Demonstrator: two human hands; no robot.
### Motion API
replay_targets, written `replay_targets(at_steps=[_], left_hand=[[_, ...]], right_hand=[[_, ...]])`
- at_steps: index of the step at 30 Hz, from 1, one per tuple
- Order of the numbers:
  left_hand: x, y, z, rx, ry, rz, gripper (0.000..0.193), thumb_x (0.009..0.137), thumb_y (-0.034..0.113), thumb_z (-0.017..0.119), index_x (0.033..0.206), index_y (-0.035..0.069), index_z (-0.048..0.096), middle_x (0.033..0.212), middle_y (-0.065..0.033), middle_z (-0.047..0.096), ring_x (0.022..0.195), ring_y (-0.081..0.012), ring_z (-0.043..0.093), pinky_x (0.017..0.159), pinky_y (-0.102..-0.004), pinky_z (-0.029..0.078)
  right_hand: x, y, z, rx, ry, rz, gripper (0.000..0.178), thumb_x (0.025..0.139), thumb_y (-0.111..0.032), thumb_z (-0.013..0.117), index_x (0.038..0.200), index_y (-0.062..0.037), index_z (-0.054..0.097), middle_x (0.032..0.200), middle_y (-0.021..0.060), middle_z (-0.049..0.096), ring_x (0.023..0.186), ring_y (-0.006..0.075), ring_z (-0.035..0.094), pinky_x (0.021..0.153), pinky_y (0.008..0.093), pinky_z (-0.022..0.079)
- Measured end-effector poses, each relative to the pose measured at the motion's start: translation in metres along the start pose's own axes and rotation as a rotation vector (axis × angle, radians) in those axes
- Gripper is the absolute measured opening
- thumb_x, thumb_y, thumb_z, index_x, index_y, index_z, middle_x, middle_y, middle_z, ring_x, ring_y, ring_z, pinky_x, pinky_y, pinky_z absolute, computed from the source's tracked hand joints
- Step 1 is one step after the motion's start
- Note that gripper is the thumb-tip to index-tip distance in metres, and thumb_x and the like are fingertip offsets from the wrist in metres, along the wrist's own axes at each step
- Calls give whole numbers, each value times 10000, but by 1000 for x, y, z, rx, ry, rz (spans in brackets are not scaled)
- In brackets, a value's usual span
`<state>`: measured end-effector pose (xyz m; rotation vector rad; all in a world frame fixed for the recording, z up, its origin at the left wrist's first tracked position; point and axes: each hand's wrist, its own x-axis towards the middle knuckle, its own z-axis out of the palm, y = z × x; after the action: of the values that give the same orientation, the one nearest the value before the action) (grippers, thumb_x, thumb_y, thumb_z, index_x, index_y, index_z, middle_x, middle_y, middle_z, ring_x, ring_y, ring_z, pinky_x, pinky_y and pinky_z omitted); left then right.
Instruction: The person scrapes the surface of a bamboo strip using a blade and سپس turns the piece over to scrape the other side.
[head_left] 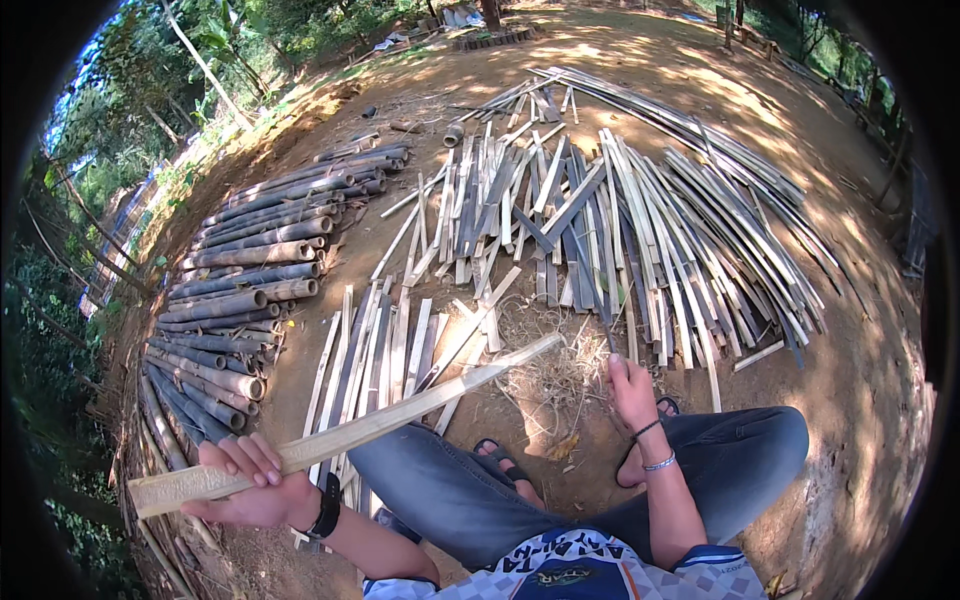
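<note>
My left hand (250, 480) is closed around the near end of a long, pale split bamboo strip (400, 415). The strip slants across my left thigh, its far end raised over the ground between my knees. Closed in a fist, my right hand (632, 392) is above my right foot, apart from the strip. A thin dark blade-like tool (609, 335) rises from that fist; its handle is hidden in my fingers, and I cannot tell its exact kind.
Cut bamboo poles (250, 275) lie stacked at the left. Many split bamboo strips (690, 260) spread ahead and right, with another bundle (375, 345) beside my left knee. Shavings (560, 385) litter the dirt before my sandalled feet. Trees stand behind.
</note>
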<state>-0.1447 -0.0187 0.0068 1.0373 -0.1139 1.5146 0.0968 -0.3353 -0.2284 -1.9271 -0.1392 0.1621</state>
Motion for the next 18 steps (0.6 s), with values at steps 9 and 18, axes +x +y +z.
replay_targets(at_steps=[9,18], left_hand=[[65,41,74,-131,-289,0,622,882,704,382,705,107,376,471,13,356,326,-71,321,311,-185,291],[139,157,135,130,-466,238,547,908,618,370,739,98,353,519,17,309,402,-86,288,420,-212,266]], right_hand=[[12,-65,-25,472,-70,-20,324,952,-342,563,787,-75,483,549,-44,423,412,34,373,359,213,280],[31,-53,25,605,-185,87,318,942,-341,569,794,-75,477,546,-42,415,409,47,400,355,211,323]])
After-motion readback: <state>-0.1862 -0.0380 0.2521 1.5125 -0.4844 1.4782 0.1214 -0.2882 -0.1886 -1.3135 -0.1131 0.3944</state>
